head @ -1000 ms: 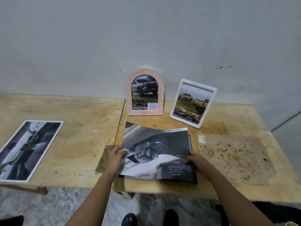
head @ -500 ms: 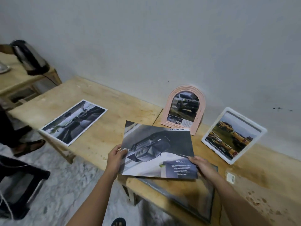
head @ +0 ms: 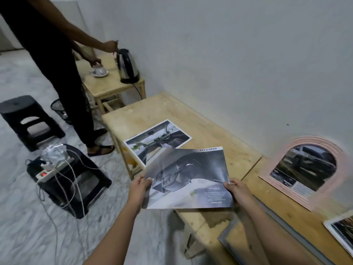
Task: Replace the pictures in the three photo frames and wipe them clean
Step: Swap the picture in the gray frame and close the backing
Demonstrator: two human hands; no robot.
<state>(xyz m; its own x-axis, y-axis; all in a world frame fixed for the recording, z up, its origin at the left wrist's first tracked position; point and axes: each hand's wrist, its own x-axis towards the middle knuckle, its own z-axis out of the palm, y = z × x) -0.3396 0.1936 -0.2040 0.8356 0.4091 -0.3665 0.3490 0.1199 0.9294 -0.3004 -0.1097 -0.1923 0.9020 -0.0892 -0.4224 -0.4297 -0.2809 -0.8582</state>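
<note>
Picture (head: 187, 176) held over wooden table (head: 191, 115) beside pale wall (head: 229, 54).

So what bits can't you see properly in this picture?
All in the head view:
- The white frame: cut off by the right and bottom edges.
- The grey frame: partly hidden under the right forearm and cut off by the bottom edge.
- The held picture: its small print is blurred and upside down.
- The picture on the table: its near corner is covered by the held picture.
- The pink frame: blurred.
</note>
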